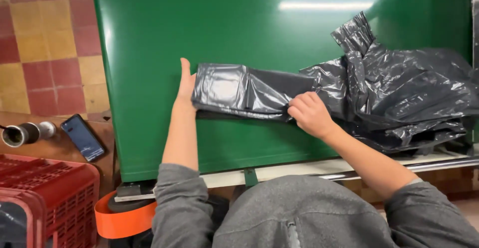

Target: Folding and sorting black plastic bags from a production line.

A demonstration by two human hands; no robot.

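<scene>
Grey sleeves (pixel 182 203) and a grey top fill the bottom of the view, closest of all; both arms reach out from them over a shiny green table (pixel 239 23); the left hand (pixel 185 89) stands on its edge with the fingers straight and held together, thumb up, pressed flat against the left end of a folded black plastic bag (pixel 234 89); the right hand (pixel 310 114) has its fingers curled, pinching the near edge of that same bag; the folded part lies flat in the middle of the table, a little closer to the near edge than the far one; its right end runs into a big crumpled heap of black plastic (pixel 404 93) that sits by the right edge of the table and pokes up toward the far right corner; I cannot tell whether the heap is one bag or many; off the left edge of the table a dark phone (pixel 83 137) lies on a brown wooden top (pixel 55 151), with a small dark tube (pixel 20 134) just beside it; a red plastic crate (pixel 50 198) stands below that, at the bottom left; an orange band (pixel 124 220) curves under the near left corner of the table; red and yellow floor tiles (pixel 45 43) show past the left edge.
</scene>
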